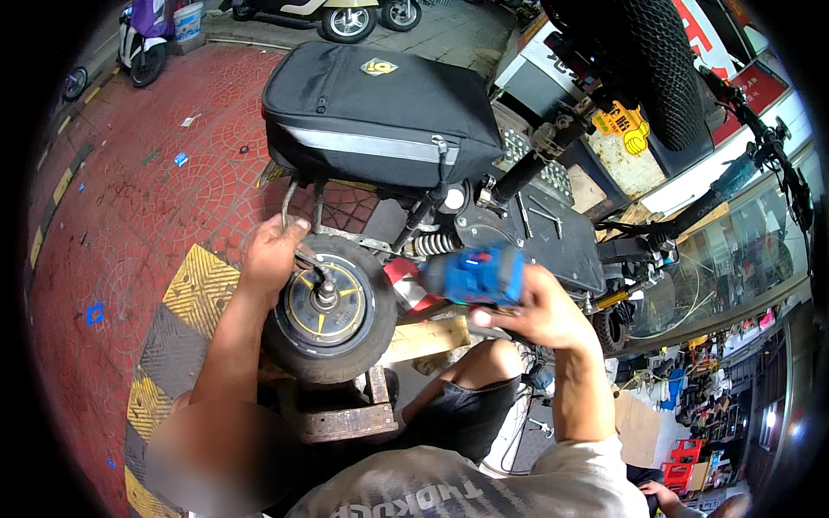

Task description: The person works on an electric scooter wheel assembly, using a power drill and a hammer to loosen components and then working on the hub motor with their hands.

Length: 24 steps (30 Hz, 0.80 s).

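Closing around a blue power tool (473, 274), the right hand (540, 312) grips firmly.

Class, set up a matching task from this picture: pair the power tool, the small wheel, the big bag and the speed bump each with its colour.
Things:
1. power tool in the right hand
2. small wheel by the left hand
3. bag
4. speed bump

Colours:
a. black with a grey stripe
b. yellow and black stripes
c. blue
d. black tyre, yellow-marked hub

Pairs: 1-c, 2-d, 3-a, 4-b
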{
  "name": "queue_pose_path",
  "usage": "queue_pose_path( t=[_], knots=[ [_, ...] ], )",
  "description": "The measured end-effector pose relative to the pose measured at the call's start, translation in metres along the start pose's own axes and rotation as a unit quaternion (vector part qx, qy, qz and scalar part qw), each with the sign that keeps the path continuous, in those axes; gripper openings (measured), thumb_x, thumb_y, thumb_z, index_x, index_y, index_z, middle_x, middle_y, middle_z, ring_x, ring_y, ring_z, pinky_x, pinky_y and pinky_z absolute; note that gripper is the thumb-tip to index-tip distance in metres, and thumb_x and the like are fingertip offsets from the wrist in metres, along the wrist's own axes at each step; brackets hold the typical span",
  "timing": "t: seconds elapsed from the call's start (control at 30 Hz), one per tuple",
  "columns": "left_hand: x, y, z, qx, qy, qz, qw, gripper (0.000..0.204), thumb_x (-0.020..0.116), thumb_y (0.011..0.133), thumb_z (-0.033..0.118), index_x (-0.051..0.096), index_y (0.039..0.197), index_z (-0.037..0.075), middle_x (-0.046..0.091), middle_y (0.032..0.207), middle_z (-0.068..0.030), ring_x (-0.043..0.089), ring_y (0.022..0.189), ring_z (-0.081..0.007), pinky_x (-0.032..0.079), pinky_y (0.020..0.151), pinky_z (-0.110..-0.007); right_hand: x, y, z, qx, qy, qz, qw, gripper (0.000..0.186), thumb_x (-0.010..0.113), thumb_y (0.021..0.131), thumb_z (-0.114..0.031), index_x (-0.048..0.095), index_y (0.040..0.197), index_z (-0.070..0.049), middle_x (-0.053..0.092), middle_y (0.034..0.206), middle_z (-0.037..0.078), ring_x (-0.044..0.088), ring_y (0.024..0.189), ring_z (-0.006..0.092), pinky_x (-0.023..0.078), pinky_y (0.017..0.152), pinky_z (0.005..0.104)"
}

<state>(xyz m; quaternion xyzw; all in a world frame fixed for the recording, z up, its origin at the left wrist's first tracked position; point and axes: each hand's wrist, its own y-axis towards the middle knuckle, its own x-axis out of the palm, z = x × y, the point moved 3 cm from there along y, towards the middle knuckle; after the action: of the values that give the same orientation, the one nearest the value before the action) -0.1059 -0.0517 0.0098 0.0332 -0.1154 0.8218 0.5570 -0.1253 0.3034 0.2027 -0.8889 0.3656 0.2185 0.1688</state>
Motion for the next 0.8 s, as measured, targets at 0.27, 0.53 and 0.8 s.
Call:
queue_pose_path(
  t=[0.27,0.53,0.8],
  knots=[
    [-0.012,-0.010,0.031,0.030,0.200,0.063,0.977,0.033,0.065,0.111,0.028,0.072,0.100,-0.002,0.075,0.086,-0.0078,0.067,0.078,-0.0149,0.053,0.073,-0.034,-0.151,-0.092,0.095,0.148,-0.190,0.379,0.894,0.043,0.081,0.093,-0.006,0.073,0.135,-0.002,0.080,0.115,0.012,0.073,0.105,0.0203,0.057,0.101,0.0374],
    [0.013,-0.056,0.004,0.151,0.334,0.120,0.923,0.046,0.060,0.114,0.039,0.075,0.117,-0.004,0.075,0.113,-0.0262,0.070,0.110,-0.0395,0.051,0.104,-0.051,-0.204,-0.098,0.191,0.220,-0.417,0.448,0.760,0.061,0.079,0.094,-0.021,0.063,0.153,-0.013,0.070,0.138,0.021,0.065,0.133,0.0444,0.053,0.111,0.0536],
    [0.001,-0.084,-0.022,0.211,0.423,-0.090,0.876,0.055,0.057,0.115,0.036,0.060,0.156,0.000,0.060,0.159,-0.0217,0.049,0.154,-0.0355,0.035,0.129,-0.046,-0.060,-0.208,0.204,-0.055,-0.306,0.586,0.749,0.024,0.073,0.098,-0.009,0.074,0.121,-0.002,0.075,0.115,0.019,0.071,0.107,0.0407,0.056,0.096,0.0465]
  ],
)
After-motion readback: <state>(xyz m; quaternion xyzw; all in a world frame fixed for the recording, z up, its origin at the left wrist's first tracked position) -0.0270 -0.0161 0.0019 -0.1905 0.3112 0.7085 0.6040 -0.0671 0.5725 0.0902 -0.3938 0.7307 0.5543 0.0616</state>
